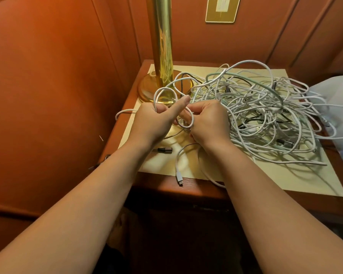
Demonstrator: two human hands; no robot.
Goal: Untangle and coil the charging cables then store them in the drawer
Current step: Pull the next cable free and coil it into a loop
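Both hands working one white cable at the nightstand's front-left part.
Left hand fist-curled round a loop of it, thumb out; right hand fingers curled, pinching the same cable. Its USB-C plug lies at the front edge. Tangled cable pile covers the cream mat toward the right edge; brass lamp at back-left corner.

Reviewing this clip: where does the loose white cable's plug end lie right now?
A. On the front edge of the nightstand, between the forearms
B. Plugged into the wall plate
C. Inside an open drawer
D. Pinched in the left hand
A: the white plug lies free on the nightstand front edge, past the cream mat, held by neither hand.
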